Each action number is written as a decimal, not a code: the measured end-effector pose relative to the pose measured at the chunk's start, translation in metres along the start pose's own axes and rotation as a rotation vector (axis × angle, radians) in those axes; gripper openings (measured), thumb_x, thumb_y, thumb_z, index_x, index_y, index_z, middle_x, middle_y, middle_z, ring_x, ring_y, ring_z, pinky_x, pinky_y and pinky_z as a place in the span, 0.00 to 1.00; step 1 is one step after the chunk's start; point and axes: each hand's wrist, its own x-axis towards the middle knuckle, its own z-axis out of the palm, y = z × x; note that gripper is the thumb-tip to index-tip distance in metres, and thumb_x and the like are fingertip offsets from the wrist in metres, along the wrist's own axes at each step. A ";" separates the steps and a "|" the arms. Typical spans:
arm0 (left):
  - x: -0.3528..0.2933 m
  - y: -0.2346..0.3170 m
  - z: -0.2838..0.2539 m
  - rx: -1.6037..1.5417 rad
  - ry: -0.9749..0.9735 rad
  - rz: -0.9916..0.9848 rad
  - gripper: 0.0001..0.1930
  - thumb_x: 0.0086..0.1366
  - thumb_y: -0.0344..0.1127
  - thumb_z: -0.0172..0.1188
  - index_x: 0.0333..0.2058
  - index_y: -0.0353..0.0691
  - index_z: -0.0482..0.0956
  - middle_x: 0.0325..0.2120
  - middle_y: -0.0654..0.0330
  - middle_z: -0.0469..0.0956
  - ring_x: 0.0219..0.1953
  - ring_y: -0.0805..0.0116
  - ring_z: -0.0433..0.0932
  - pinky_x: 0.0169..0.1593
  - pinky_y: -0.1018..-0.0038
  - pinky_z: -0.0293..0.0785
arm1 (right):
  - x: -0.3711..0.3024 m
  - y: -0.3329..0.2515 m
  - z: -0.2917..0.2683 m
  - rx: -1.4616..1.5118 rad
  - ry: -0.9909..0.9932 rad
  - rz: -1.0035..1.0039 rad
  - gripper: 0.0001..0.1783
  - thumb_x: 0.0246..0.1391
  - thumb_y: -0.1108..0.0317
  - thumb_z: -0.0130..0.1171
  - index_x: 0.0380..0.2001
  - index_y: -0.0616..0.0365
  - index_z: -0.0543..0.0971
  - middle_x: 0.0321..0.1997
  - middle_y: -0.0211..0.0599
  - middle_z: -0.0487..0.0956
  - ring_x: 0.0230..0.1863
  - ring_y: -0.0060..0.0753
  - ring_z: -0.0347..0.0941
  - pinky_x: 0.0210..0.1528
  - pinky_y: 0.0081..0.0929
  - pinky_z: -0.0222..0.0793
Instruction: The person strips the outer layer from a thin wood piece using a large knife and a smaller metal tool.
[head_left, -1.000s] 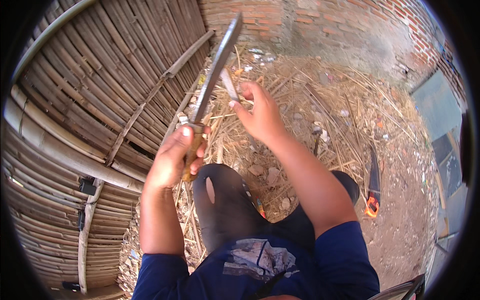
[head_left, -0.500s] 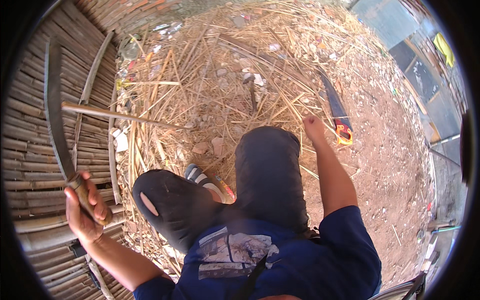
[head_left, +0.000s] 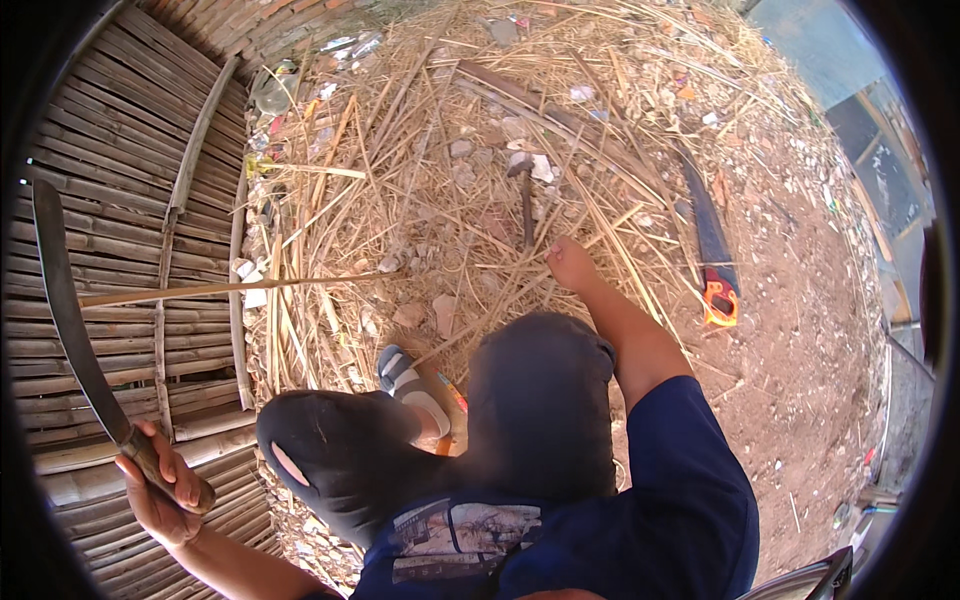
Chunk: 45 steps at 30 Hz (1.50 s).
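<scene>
My left hand (head_left: 165,490) grips the wooden handle of a machete (head_left: 72,330), whose long curved blade points up and away at the far left, in front of the bamboo wall. A thin bamboo stick (head_left: 230,288) runs from beside the blade across to the straw; what holds its left end up I cannot tell. My right hand (head_left: 572,265) is closed in a loose fist with nothing visible in it. It hovers over the straw, just right of the lower end of a hammer (head_left: 527,200) lying on the ground.
A handsaw (head_left: 708,230) with an orange handle lies to the right. Straw, split bamboo and stones (head_left: 445,315) litter the ground ahead. The slatted bamboo wall (head_left: 110,400) stands close on the left, a brick wall (head_left: 240,30) beyond. My knees are bent, a sandalled foot (head_left: 405,375) between them.
My right hand has moved left, from beside the saw handle to near the hammer's handle. My left hand has lowered slightly, carrying the machete down and left.
</scene>
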 end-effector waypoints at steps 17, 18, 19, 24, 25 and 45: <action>-0.011 0.001 0.000 -0.011 0.199 -0.002 0.29 0.74 0.55 0.47 0.54 0.29 0.63 0.24 0.59 0.67 0.13 0.75 0.64 0.15 0.77 0.65 | 0.080 -0.021 0.027 0.321 -0.192 0.421 0.18 0.59 0.54 0.53 0.37 0.59 0.76 0.26 0.37 0.75 0.24 0.34 0.71 0.27 0.37 0.69; -0.021 0.000 -0.004 0.028 0.255 -0.001 0.30 0.73 0.56 0.49 0.54 0.29 0.64 0.23 0.59 0.68 0.13 0.75 0.64 0.15 0.77 0.64 | 0.065 -0.049 0.016 0.455 -0.299 0.508 0.15 0.59 0.54 0.53 0.31 0.56 0.75 0.21 0.31 0.70 0.20 0.28 0.66 0.24 0.33 0.67; -0.019 0.002 0.002 0.076 0.293 -0.012 0.32 0.71 0.58 0.52 0.52 0.28 0.67 0.21 0.61 0.68 0.12 0.76 0.63 0.14 0.79 0.62 | 0.061 -0.056 0.007 0.554 -0.273 0.501 0.14 0.59 0.55 0.52 0.29 0.53 0.72 0.20 0.29 0.67 0.18 0.26 0.63 0.23 0.31 0.65; -0.007 0.000 0.013 0.137 0.234 -0.030 0.31 0.71 0.58 0.52 0.51 0.30 0.71 0.22 0.62 0.69 0.14 0.75 0.65 0.16 0.78 0.57 | 0.024 -0.061 -0.057 0.867 -0.280 0.364 0.11 0.62 0.59 0.50 0.27 0.50 0.68 0.20 0.25 0.66 0.17 0.24 0.61 0.20 0.30 0.61; -0.010 0.002 0.016 0.120 0.229 -0.039 0.30 0.71 0.57 0.51 0.50 0.30 0.72 0.22 0.62 0.69 0.15 0.75 0.65 0.17 0.78 0.58 | 0.007 -0.077 -0.073 0.886 -0.253 0.326 0.10 0.63 0.60 0.49 0.28 0.50 0.68 0.20 0.25 0.66 0.18 0.24 0.61 0.20 0.29 0.60; -0.030 0.002 0.017 0.149 -0.112 -0.076 0.25 0.76 0.53 0.43 0.50 0.33 0.71 0.25 0.65 0.67 0.19 0.76 0.65 0.23 0.79 0.61 | -0.241 -0.316 -0.244 0.241 0.421 -0.542 0.20 0.69 0.55 0.49 0.41 0.64 0.77 0.21 0.29 0.70 0.22 0.23 0.65 0.27 0.28 0.62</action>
